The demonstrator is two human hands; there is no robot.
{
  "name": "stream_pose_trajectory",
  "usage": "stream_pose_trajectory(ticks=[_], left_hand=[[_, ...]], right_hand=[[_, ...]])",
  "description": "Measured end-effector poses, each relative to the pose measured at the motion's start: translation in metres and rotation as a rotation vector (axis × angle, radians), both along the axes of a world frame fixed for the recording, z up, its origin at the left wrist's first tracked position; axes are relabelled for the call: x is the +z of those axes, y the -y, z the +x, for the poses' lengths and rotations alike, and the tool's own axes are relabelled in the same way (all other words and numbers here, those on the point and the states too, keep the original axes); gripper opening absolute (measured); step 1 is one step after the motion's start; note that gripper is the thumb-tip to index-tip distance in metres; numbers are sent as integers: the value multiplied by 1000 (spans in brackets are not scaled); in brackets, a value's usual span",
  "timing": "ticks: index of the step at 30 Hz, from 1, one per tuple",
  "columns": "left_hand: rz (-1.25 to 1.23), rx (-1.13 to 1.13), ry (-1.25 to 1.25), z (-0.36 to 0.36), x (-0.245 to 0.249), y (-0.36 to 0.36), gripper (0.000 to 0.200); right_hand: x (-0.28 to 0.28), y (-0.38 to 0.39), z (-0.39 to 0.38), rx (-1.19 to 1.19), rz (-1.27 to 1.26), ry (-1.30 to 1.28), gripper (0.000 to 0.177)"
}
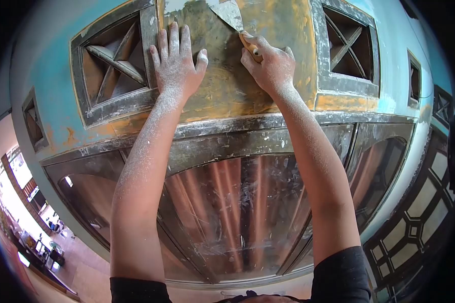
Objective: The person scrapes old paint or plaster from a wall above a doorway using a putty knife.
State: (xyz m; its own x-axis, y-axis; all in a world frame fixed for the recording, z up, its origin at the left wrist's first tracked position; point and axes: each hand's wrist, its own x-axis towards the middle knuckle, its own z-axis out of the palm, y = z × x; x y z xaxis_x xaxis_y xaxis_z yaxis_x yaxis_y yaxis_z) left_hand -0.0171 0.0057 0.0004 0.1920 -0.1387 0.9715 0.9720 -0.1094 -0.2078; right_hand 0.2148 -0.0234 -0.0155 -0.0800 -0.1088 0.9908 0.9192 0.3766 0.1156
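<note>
A putty knife (229, 16) with a wooden handle is gripped in my right hand (274, 63), its metal blade against the wall panel (222, 76) and pointing up and left. That panel is dark and patchy, with yellow-orange areas and whitish paint at its top. Fingers spread, my left hand (176, 63) lies flat on the panel's left part, beside the left vent frame (81, 76). White dust coats both hands and forearms.
To the right is another crossed vent frame (376, 50). Below the panel, a dark window frame (227, 144) holds glass with pinkish curtains (225, 202) behind it. A patterned door (419, 222) stands at far right; a cluttered floor area (81, 257) shows at lower left.
</note>
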Motion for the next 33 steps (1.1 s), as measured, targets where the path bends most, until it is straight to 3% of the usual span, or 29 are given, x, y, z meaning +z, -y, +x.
stream_pose_trajectory(ticks=[6,33], left_hand=[[-54,-21,-51,3,-22,9,76],[-127,-77,-72,0,-53,19,76]], right_hand=[[1,3,-7,113,48,-52,29],[-17,5,-13,99,-26,-59,31]])
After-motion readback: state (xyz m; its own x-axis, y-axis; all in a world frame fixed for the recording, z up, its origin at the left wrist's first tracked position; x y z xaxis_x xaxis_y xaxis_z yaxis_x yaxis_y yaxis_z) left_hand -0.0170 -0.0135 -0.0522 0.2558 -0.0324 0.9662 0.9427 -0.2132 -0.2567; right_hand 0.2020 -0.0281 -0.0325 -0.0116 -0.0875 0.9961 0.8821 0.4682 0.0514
